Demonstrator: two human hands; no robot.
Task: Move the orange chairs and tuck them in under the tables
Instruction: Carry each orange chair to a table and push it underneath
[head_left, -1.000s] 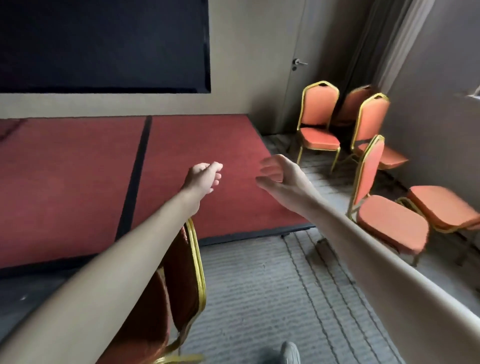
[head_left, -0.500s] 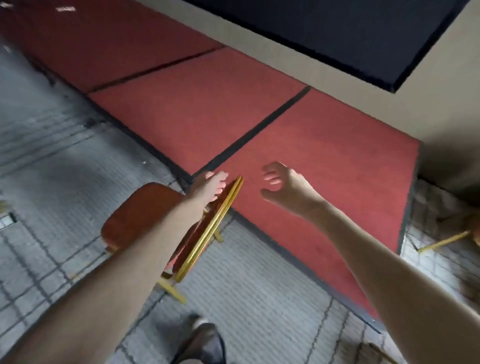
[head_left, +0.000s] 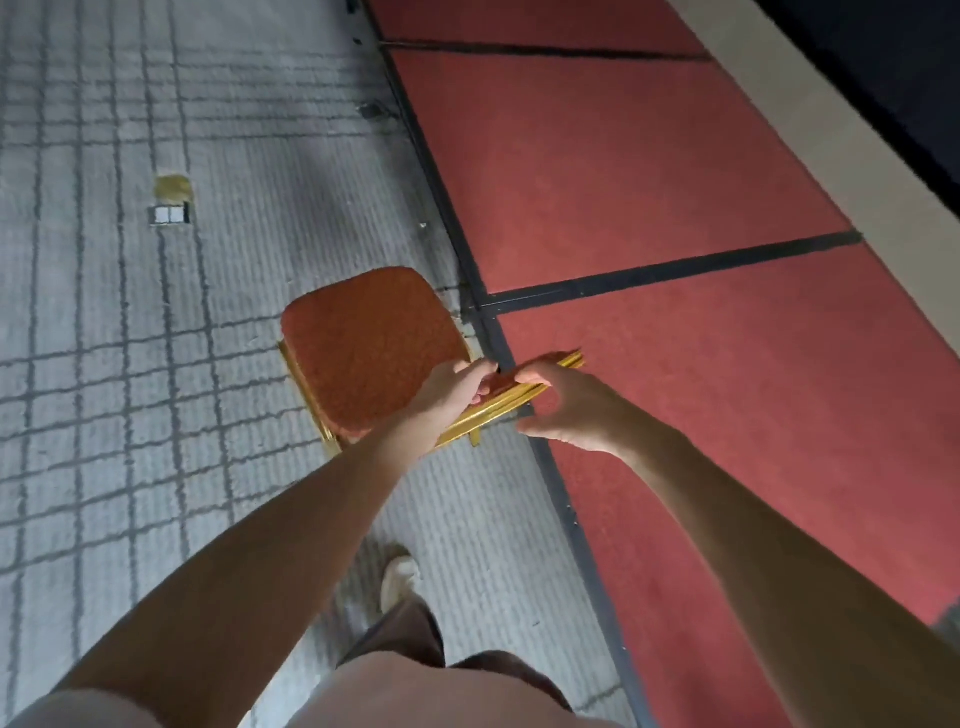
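Chair (head_left: 363, 353) stands at the centre of the frame, seen from above, with its orange padded seat toward the upper left and its back (head_left: 498, 408) edge-on toward the person. It rests on the grey carpet (head_left: 156, 364), just beside the black edge of the red stage (head_left: 675, 208). The left hand (head_left: 452, 387) grips the top of the back, fingers wrapped over to the seat side. The right hand (head_left: 566, 405) holds the same top edge further right, its fingers curled over the padding and its thumb spread underneath; I cannot tell whether the thumb touches yet. Judging by the gold tubing (head_left: 301, 384) and the cushion, the chair is probably rigid and fairly light, a banquet type that one person can lift or drag. The smooth metal may slip in a loose grip, while the upholstered top gives better purchase. The top rail, with the hands apart toward its two corners, looks like the best place to hold, since that steadies the chair and stops it swinging. Tipping it back onto its rear legs should ease dragging over the carpet pile, which could otherwise catch the feet. No table is in view, so the chair has yet to be carried anywhere. A floor box (head_left: 169, 213) is set into the carpet at the upper left, and one shoe (head_left: 397, 574) shows below the hands.
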